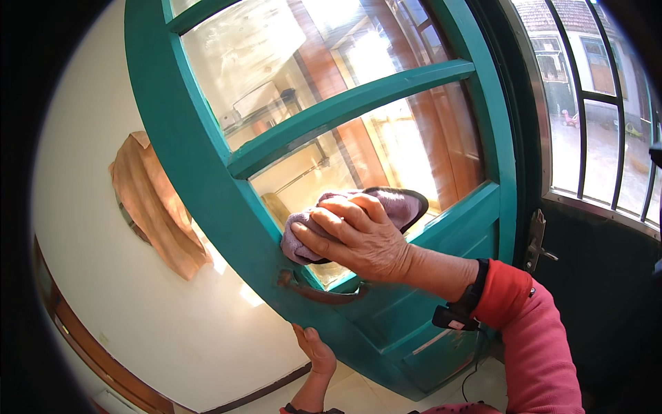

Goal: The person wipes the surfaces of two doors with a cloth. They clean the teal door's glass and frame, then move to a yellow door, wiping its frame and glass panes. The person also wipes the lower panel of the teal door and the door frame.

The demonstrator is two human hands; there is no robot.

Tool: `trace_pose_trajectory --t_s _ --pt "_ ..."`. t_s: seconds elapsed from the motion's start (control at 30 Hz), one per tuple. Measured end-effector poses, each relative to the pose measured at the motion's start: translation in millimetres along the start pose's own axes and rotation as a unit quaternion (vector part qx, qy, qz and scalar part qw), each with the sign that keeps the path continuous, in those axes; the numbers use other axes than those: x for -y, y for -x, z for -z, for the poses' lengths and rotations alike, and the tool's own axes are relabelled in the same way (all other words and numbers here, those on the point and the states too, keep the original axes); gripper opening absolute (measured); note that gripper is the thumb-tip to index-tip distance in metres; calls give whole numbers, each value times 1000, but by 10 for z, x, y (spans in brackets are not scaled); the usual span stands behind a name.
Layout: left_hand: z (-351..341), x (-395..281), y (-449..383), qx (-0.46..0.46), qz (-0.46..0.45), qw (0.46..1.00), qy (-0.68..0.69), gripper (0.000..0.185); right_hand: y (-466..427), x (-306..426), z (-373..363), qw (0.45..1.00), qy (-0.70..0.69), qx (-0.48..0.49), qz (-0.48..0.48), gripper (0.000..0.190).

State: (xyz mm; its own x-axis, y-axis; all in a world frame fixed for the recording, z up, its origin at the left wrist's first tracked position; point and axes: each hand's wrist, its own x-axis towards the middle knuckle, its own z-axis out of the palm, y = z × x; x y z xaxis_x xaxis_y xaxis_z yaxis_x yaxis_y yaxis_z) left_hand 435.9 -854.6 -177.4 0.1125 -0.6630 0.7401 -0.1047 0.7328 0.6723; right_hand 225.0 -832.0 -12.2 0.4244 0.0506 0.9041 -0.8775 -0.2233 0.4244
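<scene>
A teal wooden door with glass panes (pixel 351 108) stands open in front of me. My right hand (pixel 362 238) presses a folded purple cloth with a dark edge (pixel 305 243) against the lower part of a glass pane (pixel 331 165). Just below the cloth, a curved door handle (pixel 326 295) is fixed to the frame. My left hand (pixel 316 349) is lower down, its fingers raised at the door's edge, with nothing seen in it. A strap with a small black device (pixel 455 316) is around my right wrist.
On the white wall (pixel 181 331) at the left hangs a peach-coloured cloth (pixel 155 207). At the right is a dark green door (pixel 579 259) with a lever handle (pixel 539 248) and a barred window (pixel 595 114). Pale floor tiles (pixel 351 390) lie below.
</scene>
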Motion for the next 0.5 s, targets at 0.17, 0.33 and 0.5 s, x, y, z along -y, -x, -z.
trace_pose_trajectory --t_s 0.17,0.33,0.5 --pt "45 77 5 14 -18 1000 -20 63 101 -556 56 992 8 11 -123 61" --pt "78 265 101 -18 59 997 -43 66 174 -1301 258 912 104 -153 -366 47" --pt "21 292 98 -21 52 998 -31 70 -113 -1184 312 875 -179 -309 -326 59"
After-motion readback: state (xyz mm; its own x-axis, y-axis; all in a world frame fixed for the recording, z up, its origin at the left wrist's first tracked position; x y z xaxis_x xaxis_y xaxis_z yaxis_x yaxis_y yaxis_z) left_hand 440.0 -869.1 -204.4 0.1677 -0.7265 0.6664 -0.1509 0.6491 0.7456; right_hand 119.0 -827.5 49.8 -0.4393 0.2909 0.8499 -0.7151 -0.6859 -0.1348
